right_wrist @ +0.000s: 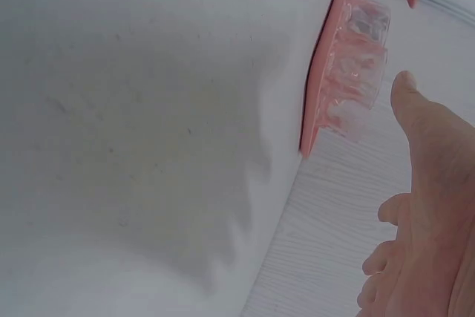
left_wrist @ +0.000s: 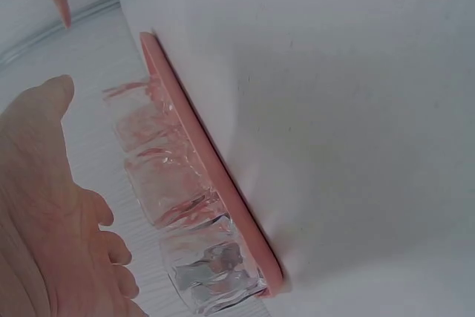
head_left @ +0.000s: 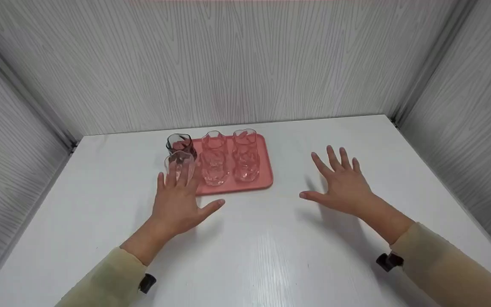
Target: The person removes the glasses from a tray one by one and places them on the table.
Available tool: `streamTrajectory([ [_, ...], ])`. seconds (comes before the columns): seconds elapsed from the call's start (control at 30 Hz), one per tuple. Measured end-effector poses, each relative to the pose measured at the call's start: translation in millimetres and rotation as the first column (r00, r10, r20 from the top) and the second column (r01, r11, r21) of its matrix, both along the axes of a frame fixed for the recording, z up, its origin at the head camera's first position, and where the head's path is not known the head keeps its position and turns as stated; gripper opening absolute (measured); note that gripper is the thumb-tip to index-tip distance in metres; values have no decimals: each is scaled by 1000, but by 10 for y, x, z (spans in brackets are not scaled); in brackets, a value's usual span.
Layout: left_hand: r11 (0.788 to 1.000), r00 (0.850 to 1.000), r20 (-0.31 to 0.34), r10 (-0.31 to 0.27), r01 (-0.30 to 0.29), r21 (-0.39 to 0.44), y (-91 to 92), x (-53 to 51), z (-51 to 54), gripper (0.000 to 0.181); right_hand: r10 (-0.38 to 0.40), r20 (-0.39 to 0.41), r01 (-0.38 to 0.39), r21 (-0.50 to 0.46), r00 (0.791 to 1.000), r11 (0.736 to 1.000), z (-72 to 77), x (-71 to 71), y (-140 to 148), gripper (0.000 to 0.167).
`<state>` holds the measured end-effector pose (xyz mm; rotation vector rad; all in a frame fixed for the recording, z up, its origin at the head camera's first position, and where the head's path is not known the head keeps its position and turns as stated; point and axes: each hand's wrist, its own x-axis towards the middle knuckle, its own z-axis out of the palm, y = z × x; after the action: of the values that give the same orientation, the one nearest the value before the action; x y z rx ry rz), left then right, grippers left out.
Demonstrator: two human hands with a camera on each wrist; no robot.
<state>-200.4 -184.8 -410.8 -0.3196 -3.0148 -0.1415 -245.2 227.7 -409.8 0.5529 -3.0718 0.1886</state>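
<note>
A pink tray (head_left: 266, 172) lies on the white table, with several wavy-sided drinking glasses standing on it in two rows. One glass, at the back left, is smoky grey (head_left: 180, 143); the others look clear, like the front right glass (head_left: 246, 168). My left hand (head_left: 176, 209) hovers with spread fingers over the tray's front left corner, partly hiding the front left clear glass (head_left: 179, 157). In the left wrist view its fingers stay apart from the clear glasses (left_wrist: 163, 183). Out to the right of the tray, my right hand (head_left: 344, 187) is held above the table, fingers spread and holding nothing.
The white tabletop (head_left: 254, 247) extends in front of the tray and to both sides. A grey wood-grain panel (head_left: 228, 64) rises behind it, and similar panels stand at left and right. Small black pieces (head_left: 146, 283) sit at both sleeve cuffs.
</note>
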Motion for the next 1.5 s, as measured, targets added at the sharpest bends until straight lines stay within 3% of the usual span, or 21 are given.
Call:
streamTrajectory([
  [0.33,1000,1000,-16,25,-25,-12,-204,30,109,111,8,12,-8,-19,1000,1000,32,-45,-183,113],
  [0.67,998,999,-29,46,-44,36,-705,1,141,111,54,39,-51,-82,998,995,4,-219,-467,107],
  [1.0,999,998,54,24,-26,47,-1001,-143,-73,110,101,103,-87,-137,990,987,-153,-421,-725,100],
  [1.23,1000,992,129,5,-9,25,-1011,-189,-241,111,124,138,-105,-134,983,985,-237,-501,-891,99],
  [1.5,1000,981,195,-12,8,20,-996,-244,-354,109,161,151,-146,-107,975,984,-334,-563,-1032,100],
])
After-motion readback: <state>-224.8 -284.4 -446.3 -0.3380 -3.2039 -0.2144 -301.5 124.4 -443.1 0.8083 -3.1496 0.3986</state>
